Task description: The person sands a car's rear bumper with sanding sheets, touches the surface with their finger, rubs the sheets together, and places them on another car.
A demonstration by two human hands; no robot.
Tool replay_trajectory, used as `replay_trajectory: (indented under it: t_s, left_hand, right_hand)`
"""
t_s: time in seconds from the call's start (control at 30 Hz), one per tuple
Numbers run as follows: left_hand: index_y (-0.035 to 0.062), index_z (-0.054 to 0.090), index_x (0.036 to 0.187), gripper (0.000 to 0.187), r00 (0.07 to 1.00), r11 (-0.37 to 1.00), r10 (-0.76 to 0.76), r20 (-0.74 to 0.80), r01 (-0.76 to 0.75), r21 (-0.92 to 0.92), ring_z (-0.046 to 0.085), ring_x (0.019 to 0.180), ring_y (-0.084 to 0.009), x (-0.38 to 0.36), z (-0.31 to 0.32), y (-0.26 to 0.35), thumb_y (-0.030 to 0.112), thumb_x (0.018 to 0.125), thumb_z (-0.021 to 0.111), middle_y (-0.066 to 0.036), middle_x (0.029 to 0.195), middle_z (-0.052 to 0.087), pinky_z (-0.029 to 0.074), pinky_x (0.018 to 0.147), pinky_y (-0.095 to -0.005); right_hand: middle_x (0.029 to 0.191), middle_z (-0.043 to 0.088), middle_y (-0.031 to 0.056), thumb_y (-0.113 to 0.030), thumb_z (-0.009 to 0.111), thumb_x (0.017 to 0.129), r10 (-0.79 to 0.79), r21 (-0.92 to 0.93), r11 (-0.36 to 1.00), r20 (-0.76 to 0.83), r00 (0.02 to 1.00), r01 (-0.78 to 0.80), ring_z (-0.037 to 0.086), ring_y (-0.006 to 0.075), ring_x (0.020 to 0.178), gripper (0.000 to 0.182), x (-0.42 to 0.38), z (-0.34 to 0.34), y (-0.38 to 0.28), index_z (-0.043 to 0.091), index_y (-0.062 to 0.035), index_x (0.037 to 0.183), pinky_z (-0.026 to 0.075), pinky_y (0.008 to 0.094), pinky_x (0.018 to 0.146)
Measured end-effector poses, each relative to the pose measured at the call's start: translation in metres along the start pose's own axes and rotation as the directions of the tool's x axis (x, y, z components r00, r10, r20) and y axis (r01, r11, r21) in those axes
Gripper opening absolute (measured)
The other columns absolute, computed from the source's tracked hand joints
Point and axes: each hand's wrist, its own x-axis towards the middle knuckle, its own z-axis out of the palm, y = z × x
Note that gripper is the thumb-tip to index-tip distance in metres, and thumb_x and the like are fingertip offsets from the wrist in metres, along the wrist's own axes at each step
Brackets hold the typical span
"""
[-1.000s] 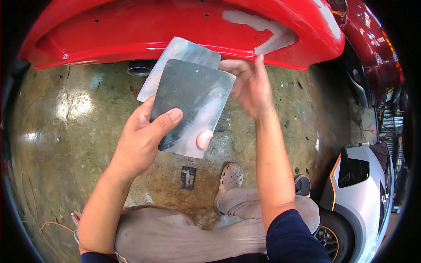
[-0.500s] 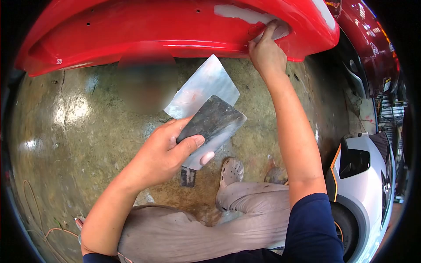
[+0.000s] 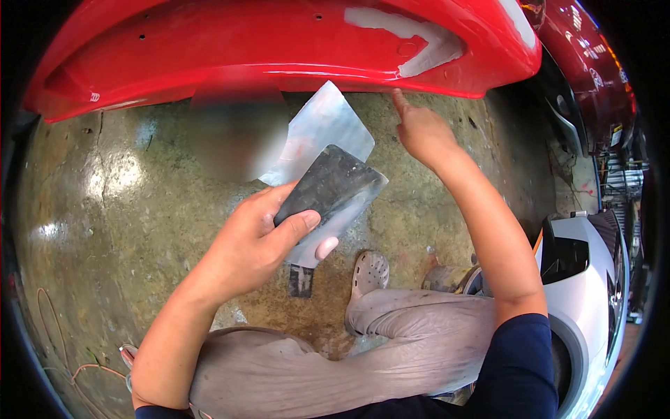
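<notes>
Looking down from the head camera, we see our left hand (image 3: 262,241) clamped around two flat spreader blades held as a fan: a dark scraper (image 3: 328,188) on top, pinched between thumb and fingers, and a pale, smeared scraper (image 3: 317,129) behind it, its upper edge reaching up towards the lower lip of the red bumper (image 3: 230,49). Both blades sit in the middle of the view, over the concrete floor (image 3: 125,188) and left of our other hand. Our right hand (image 3: 422,133) is empty and mostly curled, with the index finger stretched out so that its tip reaches the bumper's bottom edge, just below a whitish filler patch (image 3: 419,42) spread on the red paint; we cannot tell whether the fingertip actually presses the panel. The two hands are apart, the right one higher and nearer the bumper. Below them we see our bent legs in grey trousers (image 3: 391,335) and a perforated clog (image 3: 368,271) on the floor, with a small dark square scrap (image 3: 301,281) lying just left of the clog. At the right edge stands a silver vehicle (image 3: 586,279).
</notes>
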Motion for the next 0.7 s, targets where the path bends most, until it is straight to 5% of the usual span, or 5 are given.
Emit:
replay_trajectory:
  t_s: [0.17, 0.37, 0.7]
  left_hand:
    - [-0.0044, 0.054, 0.134, 0.04, 1.0, 1.0, 0.017, 0.014, -0.018, 0.023, 0.059, 0.097, -0.0126, 0.001, 0.002, -0.001, 0.013, 0.099, 0.059, -0.01, 0.11, 0.067, 0.049, 0.088, -0.0299]
    - [-0.0057, 0.054, 0.134, 0.041, 0.998, 0.989, 0.063, 0.022, -0.065, 0.13, 0.062, 0.095, -0.0163, 0.002, 0.001, -0.008, 0.014, 0.099, 0.06, -0.016, 0.109, 0.068, 0.051, 0.085, -0.0319]
    - [-0.0065, 0.052, 0.136, 0.045, 0.999, 0.982, 0.041, -0.006, -0.039, 0.184, 0.062, 0.094, -0.0183, -0.006, 0.0, -0.013, 0.017, 0.099, 0.061, -0.018, 0.111, 0.067, 0.052, 0.082, -0.0334]
  right_hand:
    - [0.101, 0.069, 0.0238, -0.012, 0.051, 0.089, 0.14, -0.178, 0.969, -0.17, 0.975, -0.17, 0.07, 0.0386, 0.084, 0.065, -0.001, -0.038, 0.011, 0.035, -0.0062, 0.152, 0.056, 0.0512, 0.072]
    - [0.086, 0.072, 0.017, -0.01, 0.049, 0.089, 0.071, -0.396, 0.892, -0.354, 0.933, -0.218, 0.072, 0.0348, 0.073, 0.07, 0.026, -0.039, 0.048, 0.027, -0.0072, 0.156, 0.058, 0.0463, 0.065]
    - [0.086, 0.072, 0.0179, -0.012, 0.054, 0.087, 0.03, -0.504, 0.857, -0.164, 0.986, -0.11, 0.072, 0.0313, 0.071, 0.062, 0.017, -0.033, 0.027, 0.041, -0.0004, 0.147, 0.058, 0.0438, 0.063]
